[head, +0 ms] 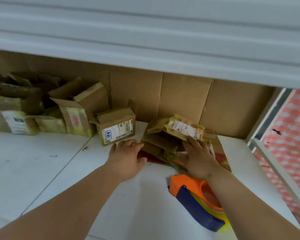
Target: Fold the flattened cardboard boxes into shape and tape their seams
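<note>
A pile of flattened, worn cardboard boxes (164, 141) lies on the white floor by the wall, the top one bearing a white shipping label (184, 128). My right hand (200, 157) rests flat on the pile's right side, fingers straight and touching the labelled piece. My left hand (128, 155) reaches toward the pile's left edge with relaxed fingers and holds nothing. An orange and blue tape dispenser (197, 200) with yellowish tape lies on the floor under my right forearm. A folded box with a label (117, 128) stands just left of the pile.
Several more folded and open cardboard boxes (73, 111) line the wall to the left. A large cardboard sheet (180, 97) leans against the wall under a grey roller shutter (145, 32). A metal frame (267, 132) and pink checked surface (287, 135) stand at right.
</note>
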